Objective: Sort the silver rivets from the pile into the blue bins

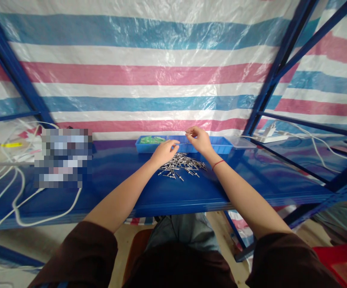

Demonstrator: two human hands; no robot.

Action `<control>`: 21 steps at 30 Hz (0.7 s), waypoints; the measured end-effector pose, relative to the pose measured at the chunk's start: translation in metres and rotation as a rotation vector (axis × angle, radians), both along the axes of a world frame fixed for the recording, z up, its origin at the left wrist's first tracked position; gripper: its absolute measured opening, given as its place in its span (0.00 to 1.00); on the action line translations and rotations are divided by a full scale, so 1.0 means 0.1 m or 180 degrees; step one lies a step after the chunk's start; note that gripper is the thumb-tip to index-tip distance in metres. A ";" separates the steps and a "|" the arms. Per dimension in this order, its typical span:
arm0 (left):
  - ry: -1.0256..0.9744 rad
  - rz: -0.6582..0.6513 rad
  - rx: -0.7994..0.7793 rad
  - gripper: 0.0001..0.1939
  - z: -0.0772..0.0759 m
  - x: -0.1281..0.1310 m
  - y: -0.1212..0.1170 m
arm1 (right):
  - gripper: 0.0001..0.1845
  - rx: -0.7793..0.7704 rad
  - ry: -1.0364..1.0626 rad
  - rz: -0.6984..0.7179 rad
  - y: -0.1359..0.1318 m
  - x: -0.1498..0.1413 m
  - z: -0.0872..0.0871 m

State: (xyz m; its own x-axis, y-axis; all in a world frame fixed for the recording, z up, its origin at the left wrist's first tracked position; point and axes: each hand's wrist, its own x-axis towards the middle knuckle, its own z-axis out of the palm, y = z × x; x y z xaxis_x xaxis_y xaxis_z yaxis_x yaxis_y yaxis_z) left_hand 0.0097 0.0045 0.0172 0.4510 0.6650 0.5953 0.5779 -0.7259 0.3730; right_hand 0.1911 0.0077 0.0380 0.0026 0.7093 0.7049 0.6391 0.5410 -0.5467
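A heap of small metal pins (182, 164) lies on the blue shelf (125, 184) in front of me. My left hand (165, 152) rests at the heap's left edge, fingers curled down onto the pins. My right hand (200, 140) is raised just behind the heap, over the blue tray (221, 146), with thumb and fingers pinched on what looks like a thin pin. The tray holds green pieces (150, 139) at its left end.
White cables (17, 192) loop over the shelf's left part beside a blurred-out patch. A clear lid (241, 142) and a white power strip (272, 135) sit right of the tray. Blue frame struts rise on both sides. A striped tarp hangs behind.
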 end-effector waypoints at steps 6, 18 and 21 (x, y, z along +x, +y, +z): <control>0.0913 -0.0209 -0.0049 0.15 -0.07 -0.01 0.04 | 0.13 -0.0395 -0.1504 -0.0365 -0.04 0.12 0.02; 0.1181 -0.0385 -0.0153 0.15 -0.09 -0.05 0.08 | 0.18 -0.2121 -0.2221 0.0645 -0.24 0.20 0.08; 0.1139 -0.0435 -0.0155 0.14 -0.10 -0.05 0.10 | 0.16 -0.2078 -0.2201 0.0672 -0.24 0.21 0.08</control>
State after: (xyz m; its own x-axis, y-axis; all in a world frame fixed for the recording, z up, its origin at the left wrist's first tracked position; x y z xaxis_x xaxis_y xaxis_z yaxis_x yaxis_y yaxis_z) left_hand 0.0043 0.0141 0.0076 0.7110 0.6079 0.3535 0.5768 -0.7917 0.2012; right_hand 0.2117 -0.0167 0.0463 -0.4361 0.8994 -0.0290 0.8564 0.4050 -0.3201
